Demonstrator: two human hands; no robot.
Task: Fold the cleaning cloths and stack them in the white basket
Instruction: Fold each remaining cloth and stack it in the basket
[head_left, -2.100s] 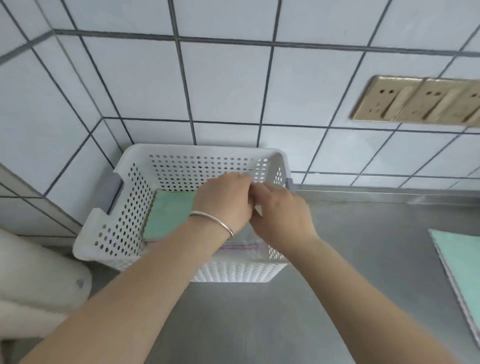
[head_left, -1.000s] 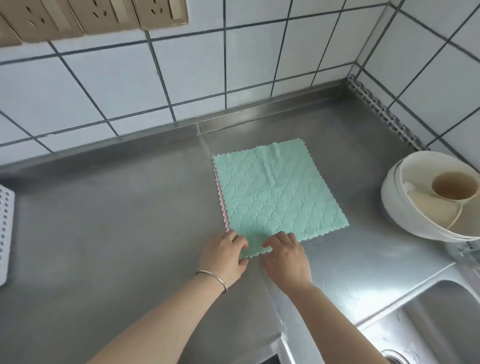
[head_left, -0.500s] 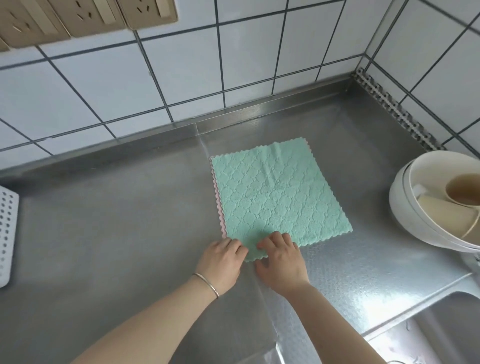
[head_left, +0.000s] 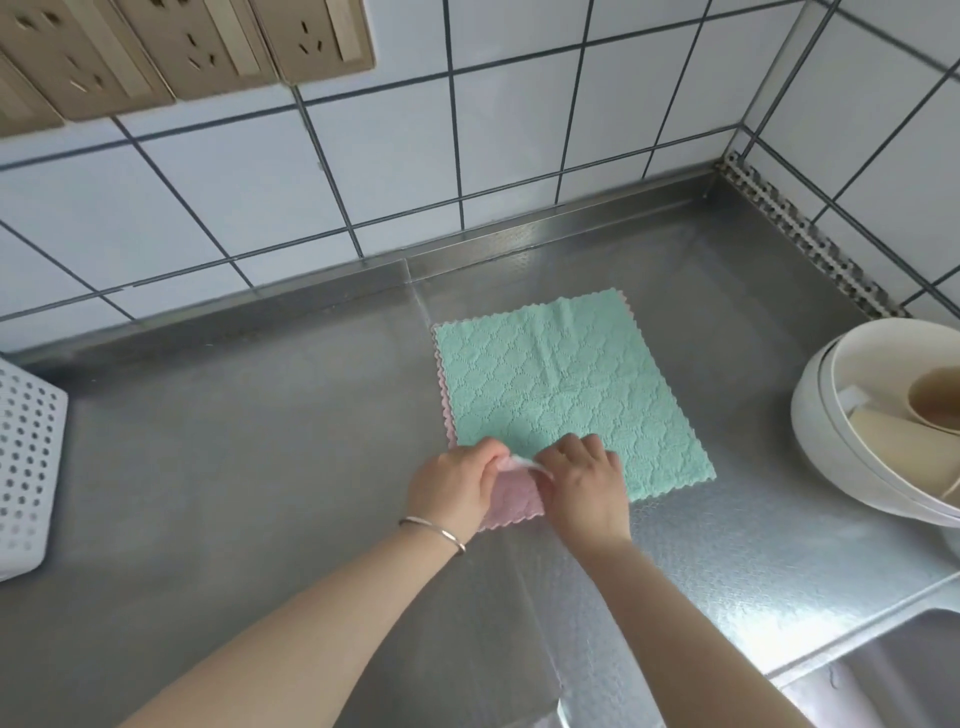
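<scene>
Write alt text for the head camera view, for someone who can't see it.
Both hands, left hand and right hand, pinch the near corner of a green cleaning cloth lying on a steel counter, exposing pink cloth beneath. A white basket sits at far left.

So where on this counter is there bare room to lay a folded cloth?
Widest bare steel lies between the white basket and the green cloth. A narrower strip runs behind the cloth along the backsplash. It is crowded at the cloth's near corner, where the left hand and right hand pinch it, and by the bowls.
</scene>
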